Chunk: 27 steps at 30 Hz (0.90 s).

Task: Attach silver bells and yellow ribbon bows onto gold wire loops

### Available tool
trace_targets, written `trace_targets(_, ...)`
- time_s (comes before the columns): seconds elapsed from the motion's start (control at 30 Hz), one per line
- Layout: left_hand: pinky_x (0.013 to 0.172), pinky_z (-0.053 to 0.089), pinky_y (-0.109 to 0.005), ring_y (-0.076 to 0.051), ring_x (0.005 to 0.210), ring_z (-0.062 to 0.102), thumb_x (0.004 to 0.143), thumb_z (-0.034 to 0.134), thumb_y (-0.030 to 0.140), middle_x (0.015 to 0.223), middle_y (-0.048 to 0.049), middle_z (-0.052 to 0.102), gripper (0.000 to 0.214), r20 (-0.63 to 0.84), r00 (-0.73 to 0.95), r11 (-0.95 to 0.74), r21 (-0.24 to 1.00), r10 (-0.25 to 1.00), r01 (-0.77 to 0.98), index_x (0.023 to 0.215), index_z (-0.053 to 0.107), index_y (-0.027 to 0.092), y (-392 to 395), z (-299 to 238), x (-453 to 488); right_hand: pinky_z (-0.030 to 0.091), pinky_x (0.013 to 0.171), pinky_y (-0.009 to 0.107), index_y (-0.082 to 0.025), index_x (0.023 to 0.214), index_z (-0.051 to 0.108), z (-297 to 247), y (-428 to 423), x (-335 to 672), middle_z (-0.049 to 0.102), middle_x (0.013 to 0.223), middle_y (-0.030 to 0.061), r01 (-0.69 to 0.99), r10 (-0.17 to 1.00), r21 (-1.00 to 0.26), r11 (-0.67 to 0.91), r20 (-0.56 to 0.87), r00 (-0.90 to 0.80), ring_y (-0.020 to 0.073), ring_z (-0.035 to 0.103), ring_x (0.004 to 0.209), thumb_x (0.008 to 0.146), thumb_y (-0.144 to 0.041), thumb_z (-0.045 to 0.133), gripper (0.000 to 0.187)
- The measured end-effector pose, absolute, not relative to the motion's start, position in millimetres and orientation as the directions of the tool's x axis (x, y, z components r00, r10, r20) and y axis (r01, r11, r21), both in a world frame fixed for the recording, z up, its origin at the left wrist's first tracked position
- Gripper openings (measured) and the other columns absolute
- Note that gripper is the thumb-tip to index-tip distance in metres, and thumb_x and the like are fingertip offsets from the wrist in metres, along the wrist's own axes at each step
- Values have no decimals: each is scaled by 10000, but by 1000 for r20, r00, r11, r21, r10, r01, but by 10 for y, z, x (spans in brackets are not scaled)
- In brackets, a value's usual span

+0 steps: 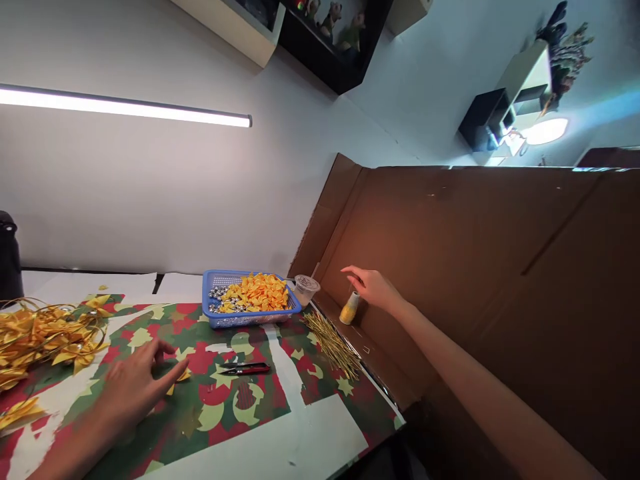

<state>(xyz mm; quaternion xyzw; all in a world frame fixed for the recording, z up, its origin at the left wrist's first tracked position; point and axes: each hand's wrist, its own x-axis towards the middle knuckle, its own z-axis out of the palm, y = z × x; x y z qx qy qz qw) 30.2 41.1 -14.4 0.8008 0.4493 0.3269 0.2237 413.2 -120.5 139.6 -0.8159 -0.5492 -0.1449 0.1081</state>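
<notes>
My left hand (137,383) rests on the patterned table cover (250,407), fingers spread, with a small yellow folded piece (181,377) under its fingertips. My right hand (373,287) reaches out to the right over a yellow thread spool (349,308) that stands on a cardboard ledge. Its fingers are loosely apart just above the spool's top, and I cannot tell whether they touch it. Black and red snips (245,368) lie on the cover between my hands.
A blue basket (240,319) holds orange folded pieces and silver beads. A clear plastic cup (305,289) stands beside it. Gold wire stems (333,343) lie near the table's right edge. Yellow ribbon flowers (43,337) pile at left. A large cardboard wall (475,267) rises on the right.
</notes>
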Motion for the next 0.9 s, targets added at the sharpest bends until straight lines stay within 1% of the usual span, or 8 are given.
trace_targets(0.13,677,457,-330,-238,758,588,745,470,633,864,-57,632,453,415,399,-567,700,818,434,870,565,208,334,-22,271,422,582,239,-164,1125,594,1408,-1116,3597,528,636,-46,975,907,-176,-132,375,191,113,499,555,942,-227,443,246)
trace_targets(0.23,593,460,-286,-190,673,570,798,454,605,827,-34,626,470,322,554,-530,804,768,268,1005,593,207,158,153,254,339,505,217,-157,1092,612,1335,-1034,3114,444,593,-62,948,936,-310,65,348,50,103,418,507,921,-278,450,264)
trace_targets(0.33,500,403,-253,-154,548,488,824,424,599,605,23,530,542,205,670,-422,889,714,178,1162,579,205,-21,336,239,297,466,207,-157,1105,603,1207,-938,2631,400,572,-72,870,951,-440,224,293,-97,93,364,481,923,-290,451,271)
trace_targets(0.43,455,347,-229,-111,492,402,825,467,565,607,28,530,496,148,751,-378,915,644,144,1128,622,205,-114,434,223,304,468,201,-172,1082,604,1064,-827,2244,413,550,-79,777,946,-542,320,229,-230,88,372,477,913,-258,492,219)
trace_targets(0.53,430,280,-218,-92,475,365,815,522,514,612,24,552,399,145,788,-411,900,598,146,987,674,187,-116,416,218,323,485,203,-177,1056,598,937,-721,2028,463,570,-70,711,935,-610,350,190,-298,85,392,493,907,-209,507,177)
trace_targets(0.67,460,303,-226,-104,504,417,815,511,493,591,4,582,381,171,775,-407,906,609,120,776,693,160,-75,352,234,315,473,208,-173,1045,592,829,-638,2006,463,576,-63,673,937,-662,330,143,-318,88,386,502,917,-228,507,164)
trace_targets(0.8,449,284,-228,-105,478,405,817,494,503,548,8,575,405,151,777,-397,908,611,135,760,709,164,-54,358,244,319,482,209,-178,1064,591,808,-633,2144,458,618,-53,667,944,-686,291,94,-315,92,394,532,926,-293,512,196)
trace_targets(0.9,451,280,-229,-112,495,412,811,490,502,570,1,585,402,150,775,-413,898,614,154,741,703,169,-45,353,249,330,504,213,-178,980,618,838,-674,2275,497,644,-38,676,944,-689,260,34,-328,92,422,552,915,-326,530,184)
